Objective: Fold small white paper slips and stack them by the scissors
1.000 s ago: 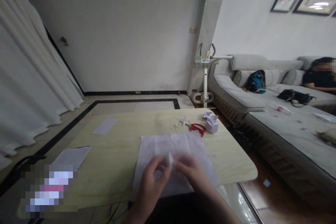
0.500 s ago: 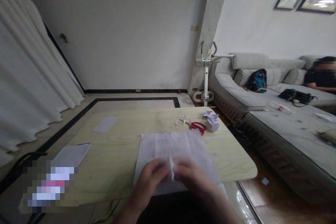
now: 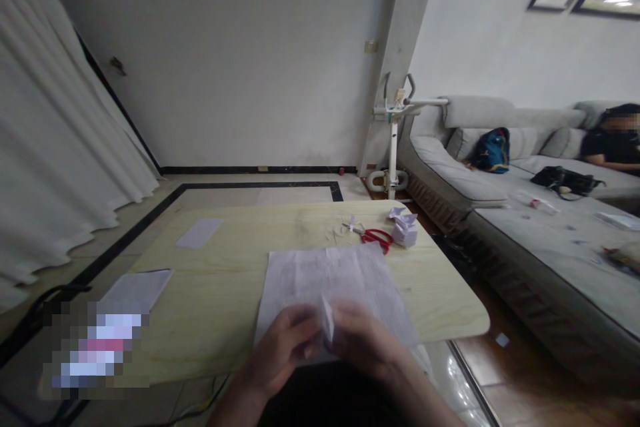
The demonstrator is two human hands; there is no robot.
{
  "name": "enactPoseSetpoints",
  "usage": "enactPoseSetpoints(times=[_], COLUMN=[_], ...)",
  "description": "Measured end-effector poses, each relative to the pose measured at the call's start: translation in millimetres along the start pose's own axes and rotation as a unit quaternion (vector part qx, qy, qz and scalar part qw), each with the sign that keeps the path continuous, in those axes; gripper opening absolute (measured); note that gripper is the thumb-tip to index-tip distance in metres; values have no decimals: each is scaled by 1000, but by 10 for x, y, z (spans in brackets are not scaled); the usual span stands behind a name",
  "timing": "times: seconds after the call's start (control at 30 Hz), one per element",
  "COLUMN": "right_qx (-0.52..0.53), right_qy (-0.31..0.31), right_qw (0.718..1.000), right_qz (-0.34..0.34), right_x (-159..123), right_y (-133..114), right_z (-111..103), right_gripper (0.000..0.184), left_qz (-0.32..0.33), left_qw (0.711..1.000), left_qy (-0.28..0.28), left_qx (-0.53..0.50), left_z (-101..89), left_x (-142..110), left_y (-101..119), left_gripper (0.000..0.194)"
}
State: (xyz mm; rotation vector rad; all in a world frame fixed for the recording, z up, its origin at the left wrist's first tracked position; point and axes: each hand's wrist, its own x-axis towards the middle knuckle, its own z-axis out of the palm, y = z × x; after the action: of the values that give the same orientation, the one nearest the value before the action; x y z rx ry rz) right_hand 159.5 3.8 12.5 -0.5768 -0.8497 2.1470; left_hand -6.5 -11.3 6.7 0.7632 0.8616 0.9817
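Observation:
Between my two hands, low in the middle of the head view, is a small piece of folded white paper (image 3: 327, 319), held upright. My left hand (image 3: 289, 340) pinches it from the left side. My right hand (image 3: 361, 333) closes on it from the right, its fingers blurred by motion. Beneath both hands a large creased sheet of paper (image 3: 330, 270) lies on the pale wooden table (image 3: 220, 320). How the small paper is folded is too blurred to make out.
Red-handled scissors (image 3: 375, 238) lie past the sheet, beside thin paper scraps (image 3: 336, 233) and folded paper pieces (image 3: 404, 230). A paper slip (image 3: 200, 233) and a white sheet (image 3: 137, 290) are at the left. A person (image 3: 613, 140) sits on the sofa (image 3: 480, 187).
Both hands stay around the small paper, which has tilted slightly and shows more of its white face. The whole view has shifted a little.

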Motion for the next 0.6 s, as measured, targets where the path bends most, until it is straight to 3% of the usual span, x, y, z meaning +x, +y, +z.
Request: enactPoseSetpoints(times=[0.1, 0.47, 0.6], right_qx=[36, 15, -59], right_qy=[25, 41, 62], right_qw=[999, 999, 996], right_qz=[7, 5, -34], right_x=[-7, -2, -9], right_y=[-11, -33, -38], right_z=[22, -39, -66], right_gripper=[34, 35, 25], left_qz=[-9, -12, -7], left_qw=[1000, 1000, 1000], left_qy=[-6, -16, -13], left_qx=[-9, -4, 28], left_z=[-10, -33, -14], left_x=[-11, 10, -7], left_y=[13, 70, 102], left_gripper=[30, 25, 21])
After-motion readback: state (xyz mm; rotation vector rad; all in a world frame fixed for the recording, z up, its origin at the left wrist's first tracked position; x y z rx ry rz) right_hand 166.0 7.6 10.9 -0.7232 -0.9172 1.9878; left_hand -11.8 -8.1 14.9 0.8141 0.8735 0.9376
